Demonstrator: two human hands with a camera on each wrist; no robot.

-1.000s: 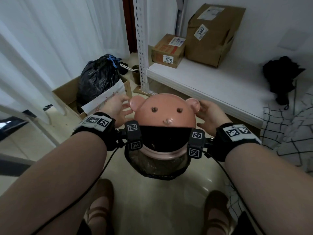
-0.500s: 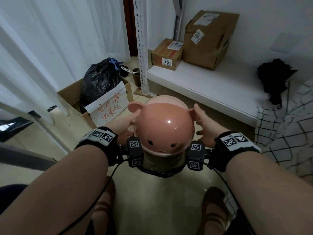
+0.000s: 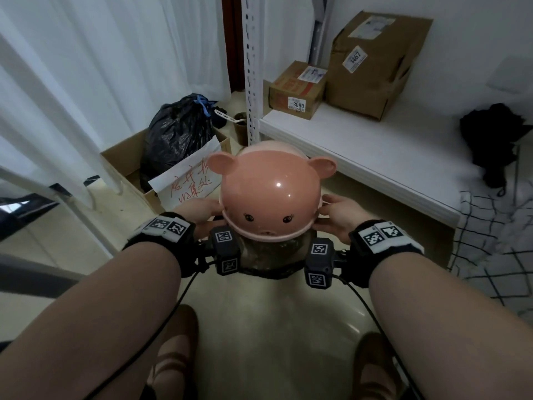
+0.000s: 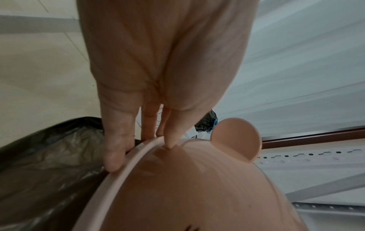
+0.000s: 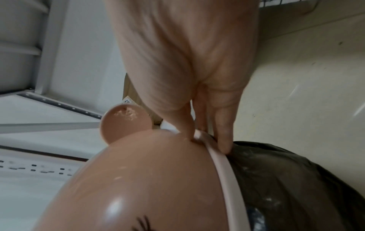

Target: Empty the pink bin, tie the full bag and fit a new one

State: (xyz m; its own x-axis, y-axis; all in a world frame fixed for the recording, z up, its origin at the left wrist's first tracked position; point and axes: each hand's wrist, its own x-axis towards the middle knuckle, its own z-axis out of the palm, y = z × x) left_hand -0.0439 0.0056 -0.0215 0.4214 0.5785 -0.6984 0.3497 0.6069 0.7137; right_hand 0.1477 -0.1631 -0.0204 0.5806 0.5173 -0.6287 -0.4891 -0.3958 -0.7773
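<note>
A pink pig-faced dome lid (image 3: 271, 197) with two round ears caps the bin, its painted eyes turned toward me. Crinkled black bag liner (image 3: 268, 261) shows below the lid's rim; the bin body is mostly hidden. My left hand (image 3: 199, 212) pinches the lid's rim on the left, thumb on the dome and fingers under the rim. My right hand (image 3: 337, 215) does the same on the right. The left wrist view shows the left hand (image 4: 141, 156) on the lid (image 4: 187, 187) beside the liner (image 4: 49, 164). The right wrist view shows the right hand (image 5: 207, 143), lid (image 5: 148, 179) and liner (image 5: 286, 179).
A tied full black bag (image 3: 178, 131) sits in a cardboard box with a white handwritten sign at the back left. A white shelf (image 3: 375, 157) with two cardboard boxes and a metal upright (image 3: 251, 67) stands behind the bin. White curtains hang left; checked cloth (image 3: 496, 241) lies right.
The dome lid has tipped toward me, so its eyes now face me and the dark opening under it is covered. Both hands have slid from beside the ears down to the rim.
</note>
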